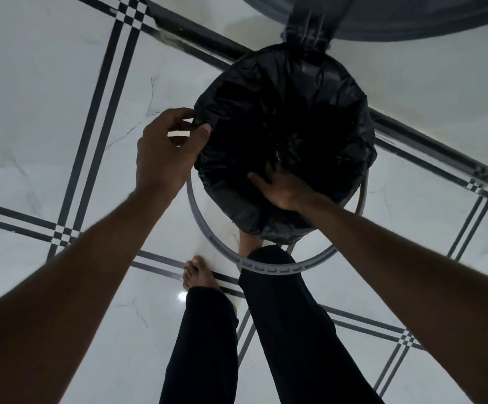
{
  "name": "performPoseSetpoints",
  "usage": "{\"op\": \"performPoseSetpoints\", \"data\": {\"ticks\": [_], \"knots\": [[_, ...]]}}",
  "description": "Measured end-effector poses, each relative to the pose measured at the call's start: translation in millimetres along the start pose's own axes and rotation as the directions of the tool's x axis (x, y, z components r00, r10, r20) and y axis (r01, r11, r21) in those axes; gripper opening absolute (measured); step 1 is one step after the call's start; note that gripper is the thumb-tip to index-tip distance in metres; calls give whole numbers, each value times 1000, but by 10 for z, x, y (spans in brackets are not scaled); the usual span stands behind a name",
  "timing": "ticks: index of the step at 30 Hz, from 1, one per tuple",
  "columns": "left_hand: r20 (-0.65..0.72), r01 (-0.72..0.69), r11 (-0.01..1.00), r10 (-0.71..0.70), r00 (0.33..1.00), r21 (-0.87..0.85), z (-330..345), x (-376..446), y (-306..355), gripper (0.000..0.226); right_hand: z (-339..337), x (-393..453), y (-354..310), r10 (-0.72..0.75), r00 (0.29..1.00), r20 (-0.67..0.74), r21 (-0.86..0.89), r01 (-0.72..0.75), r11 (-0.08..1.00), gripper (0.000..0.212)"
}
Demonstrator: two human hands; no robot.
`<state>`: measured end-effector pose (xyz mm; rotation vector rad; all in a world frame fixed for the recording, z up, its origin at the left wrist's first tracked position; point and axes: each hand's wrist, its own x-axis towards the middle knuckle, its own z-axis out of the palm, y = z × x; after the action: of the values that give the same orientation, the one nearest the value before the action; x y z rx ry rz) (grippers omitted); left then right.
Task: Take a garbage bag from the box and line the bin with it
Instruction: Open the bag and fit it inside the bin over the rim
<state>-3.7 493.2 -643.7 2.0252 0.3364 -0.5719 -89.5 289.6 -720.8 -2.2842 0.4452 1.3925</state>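
You're looking straight down at the bin (362,196), and the black bag (245,91) is in it, its mouth spread wide and its edge folded out over the rim on most sides. Your left hand (164,150) is at the left rim, thumb and fingers pinching the bag's edge there, a small gap showing inside the curl of the fingers. Your right hand (280,191) is on the near edge, reaching over the rim with the fingers going down into the dark inside; they look curled over the plastic, but the bag's interior is too dark to be sure of the grip. A grey ring (266,269) hangs loose below the bag, near your right leg (289,316), not seated on the rim. The lid (411,21) stands open at the far side, on its hinge (303,21). Your right foot is hidden under the bin's near side; your bare left foot (199,275) stands just beside it on the white tiled floor (47,112) with its dark stripes.
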Motion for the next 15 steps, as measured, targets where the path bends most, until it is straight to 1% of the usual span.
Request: {"op": "performPoseSetpoints", "data": {"ticks": [1,2,3,4,5,6,7,8,9,11,12,14,15], "knots": [[-14,7,1000,-7,1000,11,-2,-11,0,33,6,-24,-2,-7,997,74,49,3,999,81],[-22,10,1000,-10,1000,18,-3,-25,5,32,-3,-38,-18,-10,996,84,96,2,995,76],[-21,9,1000,-9,1000,20,-10,-30,2,29,-9,-40,-54,-3,999,36,147,-3,989,69],[-17,5,1000,-5,1000,17,-15,-33,-2,26,-26,-39,-113,11,998,-58,212,2,977,60],[-13,-2,1000,2,1000,10,-12,-28,-4,24,-64,-32,-173,37,987,-154,309,12,951,54],[-13,-11,1000,11,1000,7,-12,-26,-15,25,-98,-23,-246,59,973,-222,421,41,906,53],[-13,-18,1000,18,1000,0,-8,-16,-33,25,-125,3,-298,67,967,-245,515,71,854,56],[-10,-18,1000,18,1000,-15,1,-5,-41,26,-163,25,-344,56,972,-227,575,87,813,60],[-7,-12,999,12,1000,-36,9,9,-53,26,-185,45,-392,29,983,-179,595,85,799,60],[-2,3,998,-3,1000,-58,13,26,-74,25,-180,86,-496,-50,997,-65,562,78,824,61],[1,7,998,-7,1000,-66,14,26,-74,24,-159,116,-527,-80,996,-32,538,85,838,64],[17,35,994,-33,999,-106,5,31,-88,25,-113,162,-572,-104,994,-21,509,100,855,68],[31,56,990,-53,998,-130,-3,35,-92,26,-111,158,-585,-92,995,-36,503,98,859,64]]}}
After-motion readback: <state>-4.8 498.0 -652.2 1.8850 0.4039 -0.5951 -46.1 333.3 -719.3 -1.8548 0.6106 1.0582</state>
